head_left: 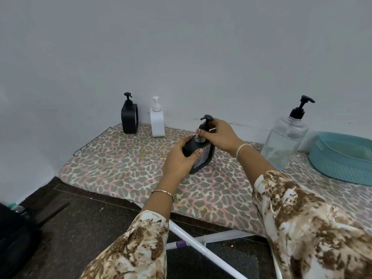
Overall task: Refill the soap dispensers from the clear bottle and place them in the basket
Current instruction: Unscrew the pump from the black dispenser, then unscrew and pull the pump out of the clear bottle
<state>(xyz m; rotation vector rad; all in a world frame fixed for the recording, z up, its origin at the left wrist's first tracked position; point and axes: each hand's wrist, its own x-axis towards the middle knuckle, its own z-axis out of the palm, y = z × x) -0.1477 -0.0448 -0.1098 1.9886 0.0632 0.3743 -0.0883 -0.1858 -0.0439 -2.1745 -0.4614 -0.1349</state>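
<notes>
A black soap dispenser (204, 156) stands tilted in the middle of the leopard-print board (124, 164). My left hand (178, 160) grips its body. My right hand (218, 133) pinches its black pump head (205, 122), which sits raised above the threaded neck. A large clear bottle (283, 137) with a black pump stands to the right, partly filled with clear liquid. The teal basket (342, 170) lies at the far right. Against the wall at the back left stand a second black dispenser (129, 117) and a white dispenser (157, 120).
The board is an ironing board with white legs (199, 246) crossing below its front edge. A wire rack (92, 138) sticks out at its left end. Dark floor lies below, with a black object (12, 234) at the lower left. A grey wall rises behind.
</notes>
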